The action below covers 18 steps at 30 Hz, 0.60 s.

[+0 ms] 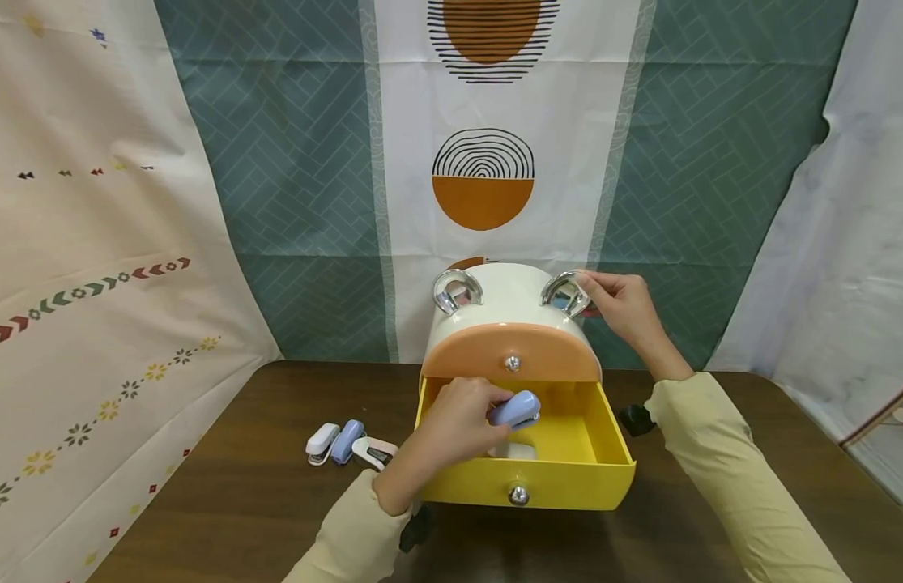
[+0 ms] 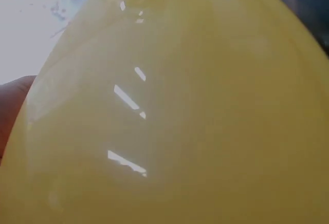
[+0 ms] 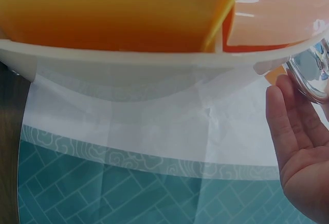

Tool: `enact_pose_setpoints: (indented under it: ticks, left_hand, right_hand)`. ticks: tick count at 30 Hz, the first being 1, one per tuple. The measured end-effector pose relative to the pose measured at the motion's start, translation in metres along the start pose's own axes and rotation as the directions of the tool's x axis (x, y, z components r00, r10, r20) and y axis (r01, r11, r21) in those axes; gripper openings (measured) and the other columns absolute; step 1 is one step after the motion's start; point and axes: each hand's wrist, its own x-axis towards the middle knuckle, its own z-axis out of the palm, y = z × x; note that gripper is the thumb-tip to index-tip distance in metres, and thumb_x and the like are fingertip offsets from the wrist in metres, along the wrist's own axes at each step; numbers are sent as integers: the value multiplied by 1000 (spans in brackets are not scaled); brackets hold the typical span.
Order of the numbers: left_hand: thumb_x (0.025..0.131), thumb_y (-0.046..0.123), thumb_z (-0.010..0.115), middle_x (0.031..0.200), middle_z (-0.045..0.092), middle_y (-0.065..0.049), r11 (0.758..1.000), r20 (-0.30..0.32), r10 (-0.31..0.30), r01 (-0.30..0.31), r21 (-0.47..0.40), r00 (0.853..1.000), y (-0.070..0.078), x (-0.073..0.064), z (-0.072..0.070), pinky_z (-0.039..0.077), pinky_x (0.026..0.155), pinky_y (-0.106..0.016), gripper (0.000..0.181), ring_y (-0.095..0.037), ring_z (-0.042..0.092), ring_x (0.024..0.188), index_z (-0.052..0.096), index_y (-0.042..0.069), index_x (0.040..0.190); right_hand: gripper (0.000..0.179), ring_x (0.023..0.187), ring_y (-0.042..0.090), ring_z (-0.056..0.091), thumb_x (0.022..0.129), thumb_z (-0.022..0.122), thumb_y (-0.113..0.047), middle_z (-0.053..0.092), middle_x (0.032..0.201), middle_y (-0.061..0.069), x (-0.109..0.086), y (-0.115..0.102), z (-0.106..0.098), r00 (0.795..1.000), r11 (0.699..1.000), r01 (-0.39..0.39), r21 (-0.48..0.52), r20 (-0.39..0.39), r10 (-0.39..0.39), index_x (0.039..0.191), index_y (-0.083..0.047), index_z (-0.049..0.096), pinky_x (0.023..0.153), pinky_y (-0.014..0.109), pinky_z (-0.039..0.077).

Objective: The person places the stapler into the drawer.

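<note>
My left hand pinches a small blue stapler above the open yellow drawer. Inside that drawer lies a white object, partly hidden by the hand. With its fingertips my right hand grips the silver ring-shaped ear on the right of the white cabinet; the right wrist view also shows these fingers at the ear. Glossy yellow drawer front fills most of the left wrist view, hiding all but a sliver of the left hand.
Left of the drawer, a white stapler, another blue stapler and a white-and-black one lie on the dark wooden table. An orange upper drawer sits shut above the yellow one. Patterned cloth hangs behind.
</note>
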Motion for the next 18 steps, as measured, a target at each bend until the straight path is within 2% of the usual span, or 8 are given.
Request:
enact_pose_setpoints:
  ticks: [6,10,16,18]
  left_hand:
    - [74,9,67,60,50,6,998,44,-11,8,69,999,9,9,12,30,50,-18,2,-8,41,55,66,9,75]
    - [75,8,66,56,48,6,999,87,-18,13,51,996,18,15,18,30,51,-17,8,-7,39,54,62,11,69]
    - [78,8,68,61,52,5,999,147,-28,26,19,989,31,22,27,33,54,-17,1,-7,44,56,67,9,78]
    - [78,8,68,63,54,6,999,164,-33,30,19,986,35,25,30,34,54,-16,4,-7,45,56,69,9,82]
  right_hand:
    - [36,68,-10,57,91,54,-23,59,113,22,0,1,0,1000,1000,18,5,-4,-18,115,2,61,58,16,50]
    - [34,68,-9,56,91,54,-21,60,112,23,0,2,-1,1000,1000,22,14,-9,-22,115,2,61,58,16,50]
    - [34,69,-9,57,91,54,-20,59,114,22,0,2,0,1000,999,9,31,-6,-9,115,2,60,58,18,50]
    - [34,68,-10,57,91,54,-21,59,114,22,0,2,0,1000,1000,5,27,-6,-5,116,2,60,58,18,50]
